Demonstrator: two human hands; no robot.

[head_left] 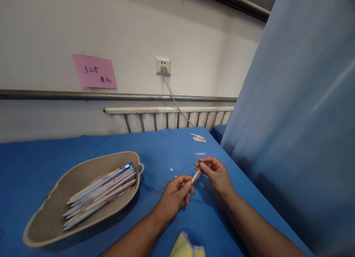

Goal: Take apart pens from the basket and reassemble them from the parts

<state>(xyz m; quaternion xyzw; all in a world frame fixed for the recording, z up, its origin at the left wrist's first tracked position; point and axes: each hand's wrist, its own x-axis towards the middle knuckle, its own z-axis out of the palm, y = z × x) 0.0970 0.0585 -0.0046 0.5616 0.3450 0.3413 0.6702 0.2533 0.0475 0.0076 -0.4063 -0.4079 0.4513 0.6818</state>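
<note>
Between my two hands is a short, pale, pen-like tube (196,175), tilted up to the right. My left hand (177,192) pinches its lower end with thumb and fingers. At the upper end, my right hand (216,175) has its fingertips closed on the tube, near a small orange-brown part. Beyond my hands, one pale pen piece (200,154) lies on the blue cloth (155,146), with a small pile of thin sticks (199,138) farther back. Small white bits (171,169) rest left of my hands.
A beige leaf-shaped tray (36,233) with several pens (102,194) stands at the left. A yellow cloth (183,247) lies at the front edge. Behind are a railing (166,110), a socket (163,66) with a cord and a pink note (94,71). A blue curtain (299,101) hangs right.
</note>
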